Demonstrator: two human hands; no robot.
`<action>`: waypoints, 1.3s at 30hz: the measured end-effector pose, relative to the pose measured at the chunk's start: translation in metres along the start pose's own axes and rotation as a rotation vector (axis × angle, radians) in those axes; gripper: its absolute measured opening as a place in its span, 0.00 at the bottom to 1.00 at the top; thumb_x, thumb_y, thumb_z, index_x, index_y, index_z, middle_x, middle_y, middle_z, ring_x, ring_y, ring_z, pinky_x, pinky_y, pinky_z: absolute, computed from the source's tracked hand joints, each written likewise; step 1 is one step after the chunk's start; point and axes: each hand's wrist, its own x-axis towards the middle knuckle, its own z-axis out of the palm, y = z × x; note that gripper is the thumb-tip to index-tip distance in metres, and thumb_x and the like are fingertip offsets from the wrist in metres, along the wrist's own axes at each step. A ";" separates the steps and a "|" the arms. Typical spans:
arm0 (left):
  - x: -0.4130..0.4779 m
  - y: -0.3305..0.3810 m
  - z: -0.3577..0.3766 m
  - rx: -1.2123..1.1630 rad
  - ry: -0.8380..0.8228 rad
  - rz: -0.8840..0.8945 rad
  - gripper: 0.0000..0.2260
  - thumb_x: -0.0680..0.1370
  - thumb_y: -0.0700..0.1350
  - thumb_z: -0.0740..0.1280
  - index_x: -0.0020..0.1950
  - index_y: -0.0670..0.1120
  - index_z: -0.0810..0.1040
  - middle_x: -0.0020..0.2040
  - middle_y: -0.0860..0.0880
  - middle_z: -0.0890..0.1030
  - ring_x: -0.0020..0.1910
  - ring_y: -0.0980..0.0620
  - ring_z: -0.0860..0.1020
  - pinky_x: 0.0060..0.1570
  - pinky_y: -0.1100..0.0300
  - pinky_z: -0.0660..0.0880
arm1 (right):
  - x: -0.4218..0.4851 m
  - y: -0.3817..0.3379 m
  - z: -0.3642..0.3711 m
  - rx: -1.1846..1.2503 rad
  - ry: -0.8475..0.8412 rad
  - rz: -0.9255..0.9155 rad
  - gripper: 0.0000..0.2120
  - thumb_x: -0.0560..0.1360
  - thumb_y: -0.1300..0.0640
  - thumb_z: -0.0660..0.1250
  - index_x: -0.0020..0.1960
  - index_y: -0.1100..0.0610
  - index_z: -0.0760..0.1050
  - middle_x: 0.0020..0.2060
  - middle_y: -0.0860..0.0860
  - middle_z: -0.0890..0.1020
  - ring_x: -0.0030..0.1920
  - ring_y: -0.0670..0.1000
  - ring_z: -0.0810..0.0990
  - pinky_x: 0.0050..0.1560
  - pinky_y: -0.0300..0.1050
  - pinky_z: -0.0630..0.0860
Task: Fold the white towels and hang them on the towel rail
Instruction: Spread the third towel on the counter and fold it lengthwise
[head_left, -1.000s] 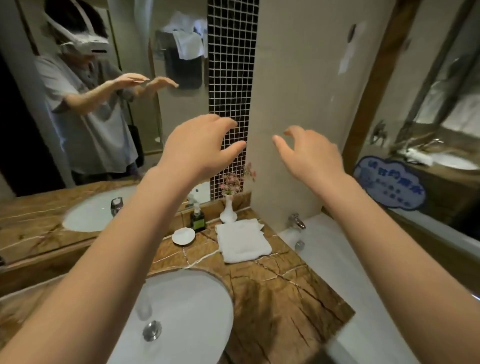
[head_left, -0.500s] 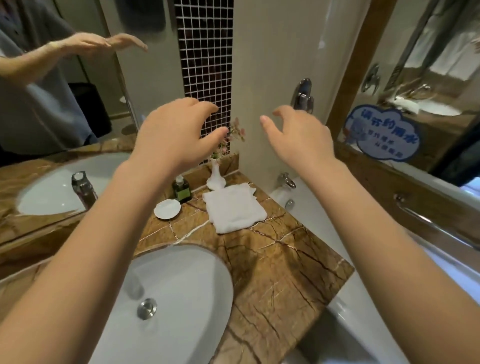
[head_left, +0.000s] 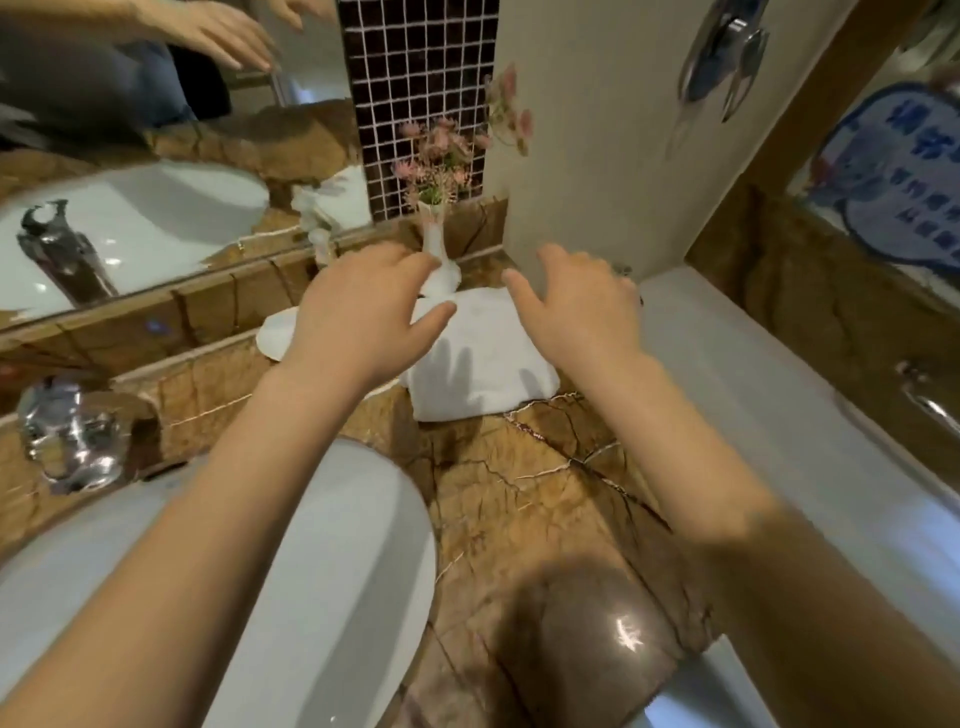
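A folded white towel (head_left: 480, 364) lies flat at the back of the brown marble counter (head_left: 530, 499), just in front of a white vase. My left hand (head_left: 363, 306) hovers over the towel's left edge, fingers spread, holding nothing. My right hand (head_left: 576, 301) hovers over the towel's right far corner, also open and empty. Both cast shadows on the cloth. A metal rail (head_left: 930, 400) runs along the right wall above the bathtub; only part of it shows.
A white sink basin (head_left: 332, 571) fills the lower left, with a chrome tap (head_left: 67, 431) behind it. A white vase of pink flowers (head_left: 439, 249) and a small white dish (head_left: 275, 332) stand behind the towel. The white bathtub rim (head_left: 769, 415) runs along the right.
The view has tilted down and moved closer to the counter. Both hands have dropped from mid-air to just above the towel, still open.
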 end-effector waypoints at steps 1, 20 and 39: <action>0.004 -0.002 0.014 -0.008 -0.018 -0.009 0.23 0.77 0.59 0.58 0.66 0.47 0.73 0.59 0.46 0.78 0.57 0.44 0.76 0.47 0.50 0.74 | 0.006 0.004 0.014 -0.003 -0.015 -0.004 0.22 0.80 0.41 0.53 0.60 0.58 0.72 0.53 0.58 0.79 0.55 0.61 0.76 0.51 0.54 0.70; 0.025 -0.013 0.179 -0.040 -0.091 -0.040 0.24 0.76 0.61 0.60 0.67 0.49 0.71 0.63 0.46 0.74 0.60 0.45 0.73 0.49 0.53 0.72 | 0.046 0.041 0.185 0.003 -0.144 -0.212 0.29 0.78 0.39 0.53 0.73 0.54 0.63 0.65 0.56 0.72 0.66 0.58 0.69 0.64 0.57 0.66; 0.016 -0.015 0.192 -0.036 -0.012 0.078 0.14 0.74 0.52 0.61 0.47 0.43 0.79 0.42 0.47 0.80 0.35 0.42 0.78 0.28 0.54 0.72 | 0.016 0.040 0.198 0.113 -0.086 -0.364 0.34 0.69 0.47 0.59 0.75 0.49 0.62 0.78 0.56 0.54 0.78 0.55 0.48 0.75 0.58 0.46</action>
